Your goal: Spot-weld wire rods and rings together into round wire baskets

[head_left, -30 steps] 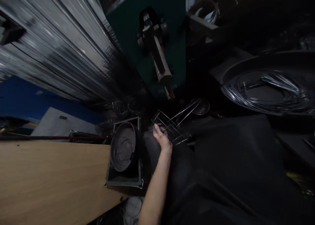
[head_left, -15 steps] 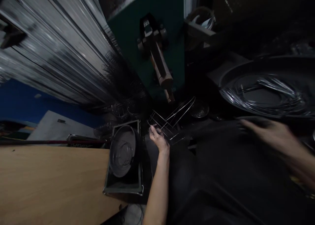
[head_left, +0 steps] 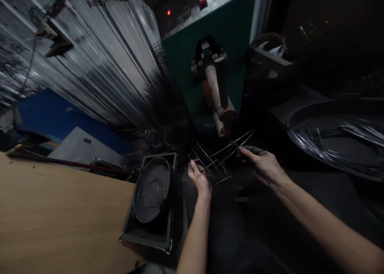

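My left hand [head_left: 199, 181] grips the near left edge of a small wire grid frame [head_left: 214, 162] held below the copper-coloured arm [head_left: 217, 100] of a green machine [head_left: 216, 46]. My right hand [head_left: 263, 166] has come in from the right. Its fingers pinch the long curved wires at the frame's right end. The frame is tilted, with its long wires running up to the right. Both forearms are bare.
A dark round pan in a metal box [head_left: 151, 198] sits left of my left hand, beside a wooden tabletop [head_left: 60, 222]. A large dark tray of loose wire loops [head_left: 339, 138] lies at right. Stacked metal sheets [head_left: 99, 70] and wire coils stand behind at left.
My right hand swung in from the far right and took hold of the wire frame's right end. The view tilted up and shifted, showing more of the machine. My left hand kept its grip.
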{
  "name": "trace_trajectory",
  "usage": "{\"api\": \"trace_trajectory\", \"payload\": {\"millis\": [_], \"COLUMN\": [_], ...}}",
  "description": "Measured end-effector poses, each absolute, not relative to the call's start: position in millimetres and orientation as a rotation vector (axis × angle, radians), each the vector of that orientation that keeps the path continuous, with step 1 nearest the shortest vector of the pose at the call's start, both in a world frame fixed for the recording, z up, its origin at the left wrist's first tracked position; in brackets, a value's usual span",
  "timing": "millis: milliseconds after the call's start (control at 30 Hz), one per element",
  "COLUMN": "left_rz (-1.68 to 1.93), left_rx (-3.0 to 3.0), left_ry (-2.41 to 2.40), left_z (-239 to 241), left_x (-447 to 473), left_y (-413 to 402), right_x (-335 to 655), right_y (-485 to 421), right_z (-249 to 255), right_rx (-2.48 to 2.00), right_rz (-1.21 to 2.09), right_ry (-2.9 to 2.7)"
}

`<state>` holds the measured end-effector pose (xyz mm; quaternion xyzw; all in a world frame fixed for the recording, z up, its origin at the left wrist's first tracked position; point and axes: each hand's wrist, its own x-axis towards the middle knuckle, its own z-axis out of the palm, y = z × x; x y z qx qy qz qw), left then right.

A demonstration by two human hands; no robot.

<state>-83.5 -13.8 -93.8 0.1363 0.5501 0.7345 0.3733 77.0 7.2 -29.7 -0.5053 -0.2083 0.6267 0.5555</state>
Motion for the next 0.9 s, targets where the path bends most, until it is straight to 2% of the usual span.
{"api": "trace_trajectory", "payload": {"millis": [900], "left_rz": [1.766], "left_rx": [0.442], "left_ry": [1.463], "left_z": [-65.7], "left_x": [-89.4], "left_y": [12.1], "right_x": [60.3], "right_y": [27.2], "right_z": [-8.1], "right_rx": [-1.248], "right_rz": [1.553], "right_ry": [-0.351]}}
